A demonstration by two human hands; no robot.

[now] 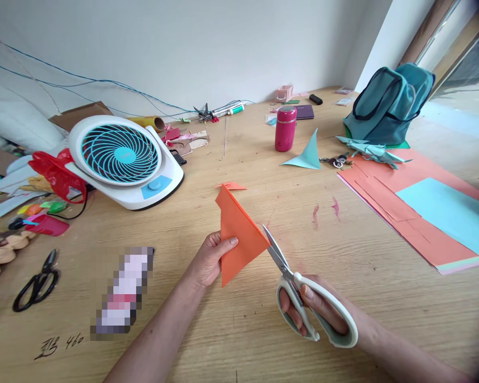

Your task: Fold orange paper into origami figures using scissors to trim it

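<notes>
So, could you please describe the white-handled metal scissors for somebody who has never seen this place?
On the light brown wooden table, find the bare right hand. It holds these silver-bladed scissors, their blades at a corner of the folded orange paper. Unlike the black-handled scissors lying at left, these have white handles.

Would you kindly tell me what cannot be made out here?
Head view:
Left hand: some fingers hidden behind the orange paper.
Pixelated object: details masked by coarse blocks.
Light-blue sheet: right end cut off by the picture's edge.
Magenta flask: its marking is too small to read.
</notes>
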